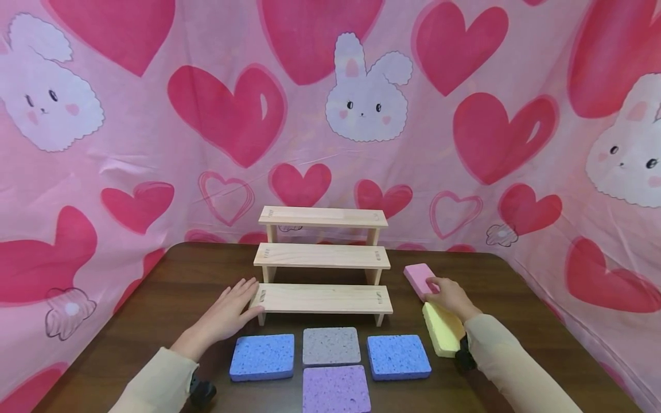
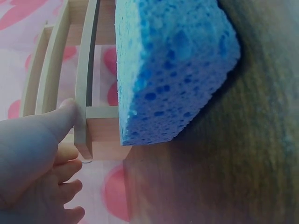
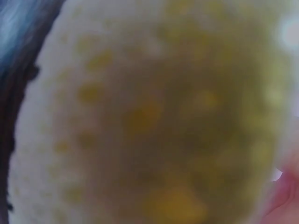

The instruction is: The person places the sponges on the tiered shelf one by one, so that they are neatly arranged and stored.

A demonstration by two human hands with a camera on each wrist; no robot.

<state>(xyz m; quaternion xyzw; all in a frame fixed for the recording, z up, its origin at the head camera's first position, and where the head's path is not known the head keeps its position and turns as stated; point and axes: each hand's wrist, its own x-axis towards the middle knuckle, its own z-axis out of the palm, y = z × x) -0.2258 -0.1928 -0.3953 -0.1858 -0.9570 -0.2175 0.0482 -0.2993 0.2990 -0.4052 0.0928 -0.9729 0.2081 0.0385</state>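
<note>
In the head view a three-step wooden shelf [image 1: 322,299] stands at the middle of the table. My left hand [image 1: 227,311] lies at the left end of its lowest step, fingers stretched out; the left wrist view shows the thumb [image 2: 65,119] against the step's edge. On the right, my right hand [image 1: 451,297] pinches the near end of a pink sponge [image 1: 416,277]. Below that wrist lies a yellow sponge [image 1: 439,334], which fills most of the right wrist view, blurred. The blue sponge [image 2: 177,79] looms close in the left wrist view.
In front of the shelf a grey sponge [image 1: 330,346] lies between a left blue sponge [image 1: 262,357] and a right blue sponge [image 1: 399,357]. Nearer is a purple sponge [image 1: 336,390], cut by the frame. A pink heart-patterned cloth [image 1: 304,143] hangs behind the brown table [image 1: 196,269].
</note>
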